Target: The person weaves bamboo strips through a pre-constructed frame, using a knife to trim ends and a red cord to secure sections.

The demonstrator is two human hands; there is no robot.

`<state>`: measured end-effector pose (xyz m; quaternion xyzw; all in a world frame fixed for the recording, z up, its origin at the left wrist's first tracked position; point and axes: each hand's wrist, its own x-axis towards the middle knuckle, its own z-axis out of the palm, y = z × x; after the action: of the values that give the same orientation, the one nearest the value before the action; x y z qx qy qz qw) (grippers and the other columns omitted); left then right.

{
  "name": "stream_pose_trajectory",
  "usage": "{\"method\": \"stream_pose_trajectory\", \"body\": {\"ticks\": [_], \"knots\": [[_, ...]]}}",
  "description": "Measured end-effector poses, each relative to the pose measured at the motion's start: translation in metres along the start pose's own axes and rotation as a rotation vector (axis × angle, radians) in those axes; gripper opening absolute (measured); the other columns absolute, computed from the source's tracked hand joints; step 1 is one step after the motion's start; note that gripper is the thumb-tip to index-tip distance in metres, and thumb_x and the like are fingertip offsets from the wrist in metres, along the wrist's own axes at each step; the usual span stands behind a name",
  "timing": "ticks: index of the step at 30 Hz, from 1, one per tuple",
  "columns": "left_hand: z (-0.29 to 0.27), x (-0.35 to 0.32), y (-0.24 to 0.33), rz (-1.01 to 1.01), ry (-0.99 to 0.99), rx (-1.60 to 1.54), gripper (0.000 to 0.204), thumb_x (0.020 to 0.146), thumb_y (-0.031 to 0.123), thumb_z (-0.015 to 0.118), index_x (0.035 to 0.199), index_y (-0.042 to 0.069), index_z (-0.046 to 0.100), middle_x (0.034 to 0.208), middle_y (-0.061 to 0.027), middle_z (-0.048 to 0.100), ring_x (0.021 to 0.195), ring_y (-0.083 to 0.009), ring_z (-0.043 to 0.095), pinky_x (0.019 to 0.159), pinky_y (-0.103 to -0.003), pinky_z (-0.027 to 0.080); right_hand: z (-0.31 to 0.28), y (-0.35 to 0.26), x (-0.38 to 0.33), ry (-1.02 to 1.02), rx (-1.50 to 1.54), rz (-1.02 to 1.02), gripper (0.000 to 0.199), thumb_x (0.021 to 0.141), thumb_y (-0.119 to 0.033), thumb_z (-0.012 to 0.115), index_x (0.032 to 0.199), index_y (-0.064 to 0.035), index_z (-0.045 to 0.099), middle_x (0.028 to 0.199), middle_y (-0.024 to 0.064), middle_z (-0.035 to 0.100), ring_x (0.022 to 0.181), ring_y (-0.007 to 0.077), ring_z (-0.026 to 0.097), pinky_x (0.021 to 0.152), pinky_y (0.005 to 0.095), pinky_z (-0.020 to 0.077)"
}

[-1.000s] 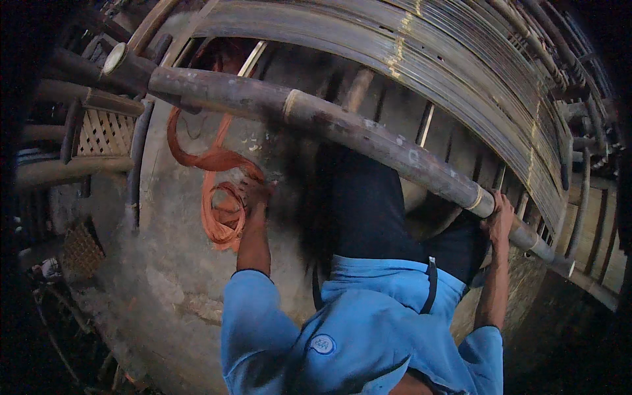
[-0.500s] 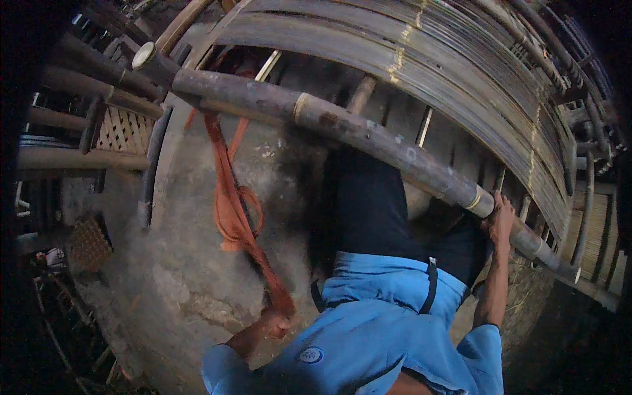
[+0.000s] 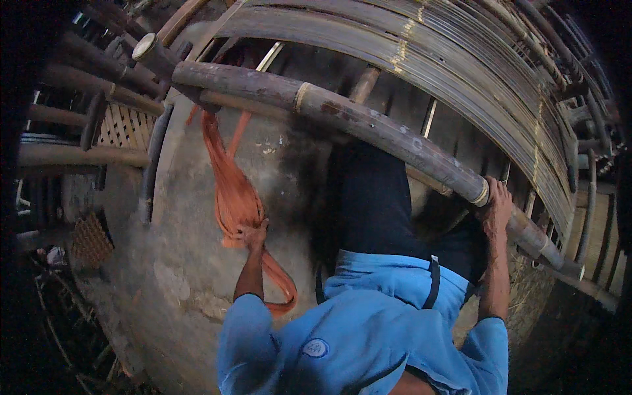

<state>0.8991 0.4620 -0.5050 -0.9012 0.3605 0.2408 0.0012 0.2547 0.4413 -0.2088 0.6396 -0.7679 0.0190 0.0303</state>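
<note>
A long orange cloth (image 3: 227, 178) hangs from under the left part of a thick bamboo pole (image 3: 368, 135). My left hand (image 3: 253, 236) is closed on the gathered cloth partway down its length. Below that hand, the rest of the cloth curves round in a loose loop beside my forearm. My right hand (image 3: 497, 204) grips the pole near its right end, fingers over the top. The pole slants across in front of my body, lower at the right. How the cloth's upper end is fastened behind the pole is hidden.
Beyond the pole lies a slatted bamboo platform (image 3: 342, 33) with yellowish bindings. Bamboo rails and a latticed panel (image 3: 125, 126) stand at the left. A woven basket-like piece (image 3: 91, 242) rests on the ground at the far left. More poles (image 3: 589, 210) rise at the right.
My left hand has moved forward and up along the cloth, taking hold higher on it. The cloth's lower part now loops below the hand. My right hand stays on the pole.
</note>
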Motion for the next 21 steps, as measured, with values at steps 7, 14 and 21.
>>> {"method": "stream_pose_trajectory", "body": {"ticks": [7, 14, 21], "knots": [[0.027, 0.029, -0.113, -0.31, 0.237, -0.303, 0.105, 0.082, 0.037, 0.079, 0.155, -0.002, 0.013, 0.147, -0.0353, 0.037, 0.132, -0.0431, 0.049, 0.103, -0.051, 0.048, 0.015, -0.009, 0.011, 0.0, 0.065, -0.075, 0.088, 0.053, -0.011, 0.087, 0.135, -0.0146, 0.054, 0.132, 0.0096, 0.062, 0.125, 0.0362, 0.055, 0.105, 0.0495, 0.0393], [0.04, -0.131, -0.193, 0.322, -0.355, -0.199, 0.054, 0.092, 0.031, 0.064, 0.133, -0.002, 0.049, 0.113, -0.0219, 0.064, 0.101, -0.0361, 0.064, 0.088, -0.044, 0.054, 0.007, 0.004, 0.002, -0.081, -0.034, 0.018, 0.088, 0.055, -0.006, 0.085, 0.136, -0.0147, 0.053, 0.134, 0.0086, 0.061, 0.126, 0.0365, 0.054, 0.104, 0.0504, 0.039], [0.024, -0.166, -0.24, 0.208, -0.511, -0.245, 0.046, 0.096, 0.036, 0.06, 0.127, 0.003, 0.056, 0.104, -0.016, 0.066, 0.092, -0.0295, 0.065, 0.082, -0.042, 0.056, 0.011, -0.003, 0.004, -0.069, -0.026, 0.01, 0.088, 0.055, -0.006, 0.087, 0.136, -0.0138, 0.052, 0.137, 0.0097, 0.058, 0.13, 0.0385, 0.05, 0.104, 0.0532, 0.0375]]}}
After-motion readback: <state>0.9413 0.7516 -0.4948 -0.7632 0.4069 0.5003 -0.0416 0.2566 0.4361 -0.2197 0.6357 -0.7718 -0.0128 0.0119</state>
